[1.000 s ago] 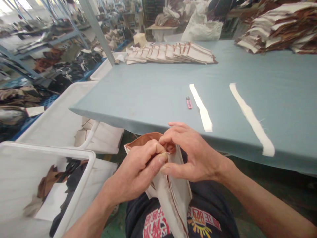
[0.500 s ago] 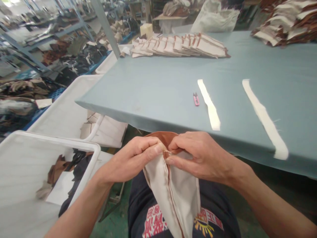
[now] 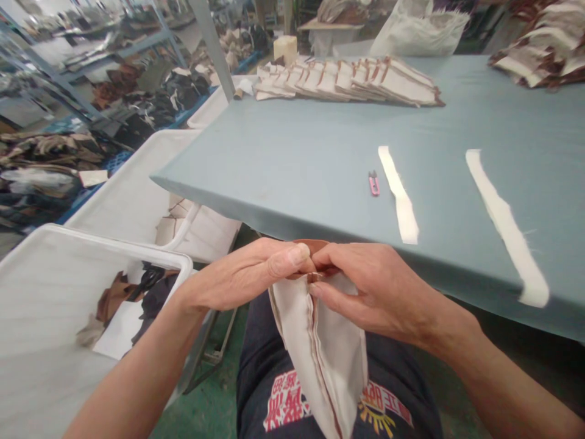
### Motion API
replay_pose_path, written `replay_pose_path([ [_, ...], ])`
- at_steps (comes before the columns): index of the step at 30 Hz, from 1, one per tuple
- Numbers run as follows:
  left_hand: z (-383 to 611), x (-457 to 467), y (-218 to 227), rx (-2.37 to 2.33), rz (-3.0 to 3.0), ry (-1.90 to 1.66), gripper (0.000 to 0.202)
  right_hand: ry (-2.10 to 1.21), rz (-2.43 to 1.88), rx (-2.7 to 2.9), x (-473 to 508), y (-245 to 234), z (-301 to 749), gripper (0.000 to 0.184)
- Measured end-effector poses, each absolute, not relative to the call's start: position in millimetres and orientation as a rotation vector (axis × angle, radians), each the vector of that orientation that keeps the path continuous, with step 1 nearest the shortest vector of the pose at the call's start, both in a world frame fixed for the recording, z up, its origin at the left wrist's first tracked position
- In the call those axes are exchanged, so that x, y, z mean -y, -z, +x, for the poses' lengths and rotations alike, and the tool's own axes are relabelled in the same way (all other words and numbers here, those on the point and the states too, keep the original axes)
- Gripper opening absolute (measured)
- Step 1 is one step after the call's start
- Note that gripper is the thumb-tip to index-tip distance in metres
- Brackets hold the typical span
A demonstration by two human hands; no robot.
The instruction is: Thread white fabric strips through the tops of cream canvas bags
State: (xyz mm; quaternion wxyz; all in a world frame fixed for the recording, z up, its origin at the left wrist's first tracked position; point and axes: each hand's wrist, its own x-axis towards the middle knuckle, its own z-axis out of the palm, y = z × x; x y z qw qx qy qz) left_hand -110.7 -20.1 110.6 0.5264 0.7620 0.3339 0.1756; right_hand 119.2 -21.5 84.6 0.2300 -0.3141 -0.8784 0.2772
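Note:
A cream fabric piece with a brown side and a seam down its middle [image 3: 338, 341] hangs from both hands over my dark apron. My left hand [image 3: 256, 271] is closed at its top edge, thumb lying along the fingers, fingertips partly hidden behind the edge. Opposite it, my right hand [image 3: 370, 286] pinches the top of the seam between thumb and forefinger. The fingertips of both hands nearly meet there. A strip of the brown side [image 3: 311, 245] shows above the fingers.
On the blue-green table [image 3: 283, 164] lie pink thread snips [image 3: 373, 183] and two cream strips [image 3: 402, 204] [image 3: 507, 225]. A row of cream-and-brown pieces [image 3: 347, 80] lies at the back. White bins [image 3: 50, 274] with fabric scraps stand at left.
My left thumb has shifted up and slightly right, off the seam top. The short loose thread between the hands no longer shows. The view has turned slightly left.

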Motion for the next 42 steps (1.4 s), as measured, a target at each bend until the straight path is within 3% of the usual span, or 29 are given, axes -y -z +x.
replay_pose_path([
  [6, -111, 18, -115, -0.863, 1.833, -0.296, 0.022, -0.747, -0.879, 2.509, 19, -86, 116, 0.011],
  [10, -111, 14, -120, -0.825, 1.801, -0.212, 0.018, -0.793, -0.881, 2.533, 17, -90, 115, 0.025],
  [14, -110, 7, -125, -0.807, 1.811, -0.132, 0.012, -0.853, -0.886, 2.534, 15, -95, 112, 0.025],
  [26, -95, 0, -142, -0.762, 1.988, -0.198, 0.013, -0.894, -0.896, 2.474, 12, -113, 126, 0.019],
  [42, -78, 1, -141, -0.81, 2.006, -0.111, 0.019, -1.104, -0.851, 2.314, 13, -95, 147, 0.031],
])
